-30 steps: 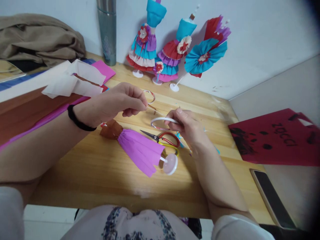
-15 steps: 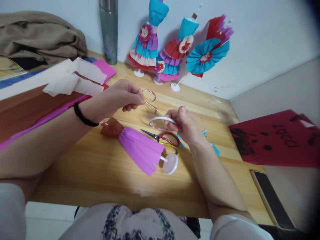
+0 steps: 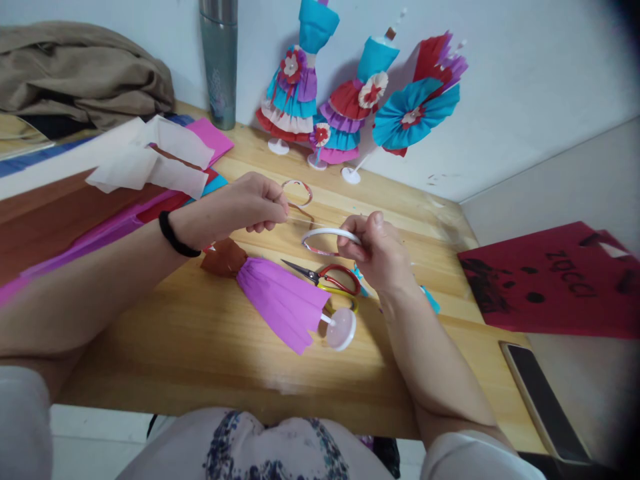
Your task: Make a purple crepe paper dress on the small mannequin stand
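Note:
My left hand [image 3: 240, 205] is closed in a pinch on the end of a thin strip of tape that stretches toward my right hand. My right hand [image 3: 376, 250] is closed on a white tape roll [image 3: 325, 239], held just above the wooden table [image 3: 200, 340]. A smaller tape roll [image 3: 298, 192] lies on the table behind my left fingers. Below my hands lies a paper doll dress [image 3: 273, 293] with a purple skirt, brown top and round white base. Red-handled scissors [image 3: 330, 277] lie beside it, under my right hand.
Three finished paper dresses [image 3: 345, 100] stand against the wall at the back, beside a metal flask [image 3: 219, 63]. Crepe paper sheets [image 3: 150, 160] and a brown jacket [image 3: 80, 73] lie at the left. A red bag [image 3: 555, 283] and a phone [image 3: 543, 400] are at the right.
My left hand has drawn slightly left and down, pulling the tape strip out further. My right hand has tilted the white roll up a little.

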Demonstrator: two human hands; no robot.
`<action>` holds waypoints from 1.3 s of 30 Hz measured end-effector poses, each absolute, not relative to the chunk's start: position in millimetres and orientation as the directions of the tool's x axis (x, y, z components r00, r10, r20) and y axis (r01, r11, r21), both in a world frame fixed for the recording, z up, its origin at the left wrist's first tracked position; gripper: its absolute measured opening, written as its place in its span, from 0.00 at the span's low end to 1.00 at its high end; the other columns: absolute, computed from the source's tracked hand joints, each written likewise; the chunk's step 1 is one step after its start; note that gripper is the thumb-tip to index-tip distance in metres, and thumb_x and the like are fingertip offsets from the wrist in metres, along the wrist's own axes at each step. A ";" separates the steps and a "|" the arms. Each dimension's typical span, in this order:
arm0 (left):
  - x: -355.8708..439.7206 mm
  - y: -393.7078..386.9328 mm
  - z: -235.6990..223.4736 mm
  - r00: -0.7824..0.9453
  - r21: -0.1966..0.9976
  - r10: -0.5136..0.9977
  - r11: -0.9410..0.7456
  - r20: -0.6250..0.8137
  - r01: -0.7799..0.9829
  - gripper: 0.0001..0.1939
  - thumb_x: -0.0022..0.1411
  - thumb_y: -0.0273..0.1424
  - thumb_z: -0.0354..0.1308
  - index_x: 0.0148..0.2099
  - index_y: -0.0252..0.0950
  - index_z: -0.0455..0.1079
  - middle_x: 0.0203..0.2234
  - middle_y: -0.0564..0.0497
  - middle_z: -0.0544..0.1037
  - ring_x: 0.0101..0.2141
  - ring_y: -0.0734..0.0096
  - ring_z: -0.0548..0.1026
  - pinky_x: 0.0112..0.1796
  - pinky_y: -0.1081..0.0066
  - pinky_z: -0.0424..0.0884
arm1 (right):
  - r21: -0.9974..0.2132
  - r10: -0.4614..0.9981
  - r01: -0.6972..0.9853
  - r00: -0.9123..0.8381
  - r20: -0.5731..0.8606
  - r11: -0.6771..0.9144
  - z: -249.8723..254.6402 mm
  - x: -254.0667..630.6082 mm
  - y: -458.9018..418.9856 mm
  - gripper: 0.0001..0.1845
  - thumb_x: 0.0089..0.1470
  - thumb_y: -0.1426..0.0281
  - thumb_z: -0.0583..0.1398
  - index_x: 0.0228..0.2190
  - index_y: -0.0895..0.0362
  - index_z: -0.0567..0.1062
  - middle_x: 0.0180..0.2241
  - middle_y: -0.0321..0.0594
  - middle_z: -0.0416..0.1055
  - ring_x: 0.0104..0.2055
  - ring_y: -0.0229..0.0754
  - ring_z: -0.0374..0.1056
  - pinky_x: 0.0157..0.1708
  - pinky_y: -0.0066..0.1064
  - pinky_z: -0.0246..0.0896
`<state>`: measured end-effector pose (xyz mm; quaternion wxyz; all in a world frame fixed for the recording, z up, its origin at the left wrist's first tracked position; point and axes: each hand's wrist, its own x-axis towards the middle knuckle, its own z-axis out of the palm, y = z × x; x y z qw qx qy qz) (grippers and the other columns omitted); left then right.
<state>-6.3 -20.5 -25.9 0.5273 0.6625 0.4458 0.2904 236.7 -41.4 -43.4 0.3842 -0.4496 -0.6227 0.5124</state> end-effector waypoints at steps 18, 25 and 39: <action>8.1 -29.3 -20.3 0.480 0.919 0.849 0.019 -0.223 0.394 0.07 0.49 0.22 0.59 0.22 0.36 0.69 0.14 0.54 0.69 0.16 0.76 0.65 0.20 0.75 0.60 | -0.984 0.965 0.068 -0.216 0.147 0.165 -45.8 236.4 -42.4 0.29 0.52 0.41 0.57 0.19 0.52 0.73 0.13 0.30 0.43 0.17 0.36 0.42 0.23 0.35 0.35; 11.9 -37.4 -16.1 0.505 0.921 0.826 0.043 -0.251 0.388 0.04 0.49 0.23 0.58 0.25 0.34 0.70 0.13 0.56 0.67 0.16 0.77 0.62 0.20 0.75 0.56 | -0.977 0.969 0.093 -0.173 0.177 0.195 -45.9 231.3 -45.8 0.31 0.49 0.37 0.55 0.19 0.50 0.70 0.12 0.30 0.41 0.17 0.37 0.42 0.24 0.37 0.38; 19.5 -39.4 -30.5 0.500 0.964 0.843 0.074 -0.198 0.257 0.06 0.55 0.29 0.59 0.28 0.32 0.71 0.18 0.55 0.70 0.21 0.78 0.66 0.23 0.78 0.59 | -0.976 0.966 -0.095 -0.151 0.210 0.198 -40.6 222.1 -47.7 0.29 0.52 0.40 0.54 0.17 0.50 0.62 0.11 0.29 0.38 0.16 0.37 0.38 0.24 0.37 0.44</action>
